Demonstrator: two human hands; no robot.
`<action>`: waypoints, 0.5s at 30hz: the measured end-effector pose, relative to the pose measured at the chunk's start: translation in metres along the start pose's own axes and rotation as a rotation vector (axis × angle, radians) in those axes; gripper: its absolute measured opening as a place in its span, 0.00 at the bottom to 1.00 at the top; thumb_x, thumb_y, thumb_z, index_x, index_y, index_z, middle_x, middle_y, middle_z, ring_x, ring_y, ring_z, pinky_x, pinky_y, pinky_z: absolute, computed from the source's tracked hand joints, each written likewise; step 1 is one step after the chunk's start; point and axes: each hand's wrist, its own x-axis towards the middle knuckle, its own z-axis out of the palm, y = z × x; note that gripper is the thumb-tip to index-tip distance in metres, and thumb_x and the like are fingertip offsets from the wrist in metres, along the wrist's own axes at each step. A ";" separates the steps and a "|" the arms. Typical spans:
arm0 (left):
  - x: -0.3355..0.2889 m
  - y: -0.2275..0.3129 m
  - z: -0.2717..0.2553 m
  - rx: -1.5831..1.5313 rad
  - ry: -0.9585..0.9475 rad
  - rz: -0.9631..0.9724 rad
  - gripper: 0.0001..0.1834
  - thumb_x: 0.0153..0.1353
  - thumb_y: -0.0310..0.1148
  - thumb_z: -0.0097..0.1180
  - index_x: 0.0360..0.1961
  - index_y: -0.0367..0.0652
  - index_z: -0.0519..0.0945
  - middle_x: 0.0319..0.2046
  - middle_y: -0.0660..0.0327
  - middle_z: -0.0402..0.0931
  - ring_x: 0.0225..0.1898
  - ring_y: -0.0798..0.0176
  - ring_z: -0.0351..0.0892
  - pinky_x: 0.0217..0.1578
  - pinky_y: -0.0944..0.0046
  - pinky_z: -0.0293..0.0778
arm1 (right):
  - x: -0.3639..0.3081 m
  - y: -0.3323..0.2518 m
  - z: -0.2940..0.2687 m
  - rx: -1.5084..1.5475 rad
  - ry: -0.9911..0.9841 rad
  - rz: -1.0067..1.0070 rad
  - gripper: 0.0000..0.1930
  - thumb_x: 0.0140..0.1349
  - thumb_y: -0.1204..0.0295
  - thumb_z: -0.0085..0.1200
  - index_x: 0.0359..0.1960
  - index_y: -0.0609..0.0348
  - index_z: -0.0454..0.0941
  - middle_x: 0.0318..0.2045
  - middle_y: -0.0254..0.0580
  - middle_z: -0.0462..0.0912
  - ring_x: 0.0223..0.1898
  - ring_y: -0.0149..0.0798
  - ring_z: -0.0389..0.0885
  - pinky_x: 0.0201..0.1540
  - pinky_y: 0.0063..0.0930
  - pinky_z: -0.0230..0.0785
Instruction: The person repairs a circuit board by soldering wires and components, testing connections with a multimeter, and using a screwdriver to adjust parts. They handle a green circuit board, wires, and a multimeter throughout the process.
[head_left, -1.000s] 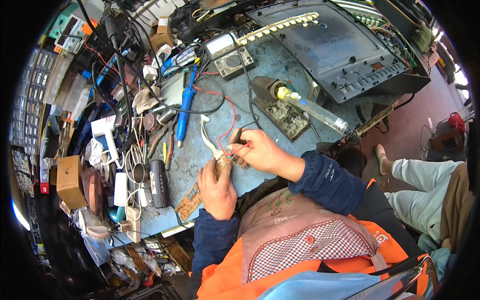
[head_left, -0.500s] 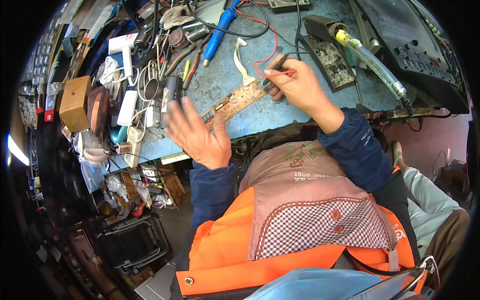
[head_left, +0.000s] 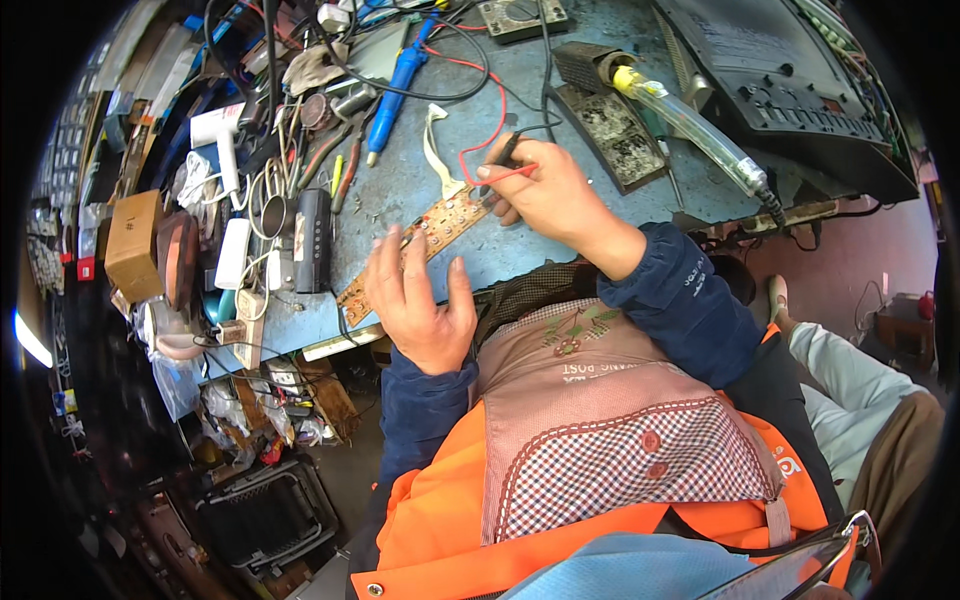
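Just inside bench edge (head_left: 312, 334): circuit board (head_left: 452, 224)

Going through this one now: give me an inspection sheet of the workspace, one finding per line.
Surface: worn blue bench top, marked and stained.
Job's things: long brown circuit board with a white ribbon cable at its upper end; red probe and black probe.
Clutter: blue pen-shaped tool, black cylinder and cardboard box left of the board.
Hands: left hand open over the board; right hand grips both probes. Tip contact too small to tell.
Cables: red lead loops across the bench; white cords tangle at left.
Surroundings: another person's light trouser leg at right; black crate below left.
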 end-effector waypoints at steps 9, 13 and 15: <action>0.031 0.002 0.048 -0.198 0.006 0.058 0.12 0.58 0.19 0.68 0.44 0.39 0.86 0.49 0.53 0.87 0.49 0.44 0.86 0.54 0.47 0.79 | 0.000 -0.004 -0.001 0.027 -0.010 0.009 0.09 0.77 0.70 0.60 0.42 0.65 0.79 0.30 0.40 0.87 0.25 0.26 0.82 0.27 0.25 0.76; 0.031 0.001 0.048 -0.190 -0.033 0.059 0.13 0.58 0.20 0.68 0.45 0.39 0.87 0.48 0.53 0.87 0.49 0.44 0.86 0.55 0.47 0.79 | 0.000 -0.003 -0.001 0.015 0.008 0.013 0.09 0.76 0.70 0.60 0.41 0.65 0.80 0.29 0.39 0.87 0.25 0.26 0.82 0.27 0.25 0.75; 0.031 0.002 0.049 -0.188 -0.036 0.079 0.14 0.58 0.20 0.68 0.46 0.40 0.87 0.49 0.53 0.87 0.50 0.44 0.85 0.55 0.47 0.78 | 0.000 -0.002 -0.001 0.003 0.010 0.015 0.09 0.76 0.70 0.60 0.41 0.65 0.81 0.29 0.39 0.86 0.25 0.26 0.82 0.27 0.25 0.75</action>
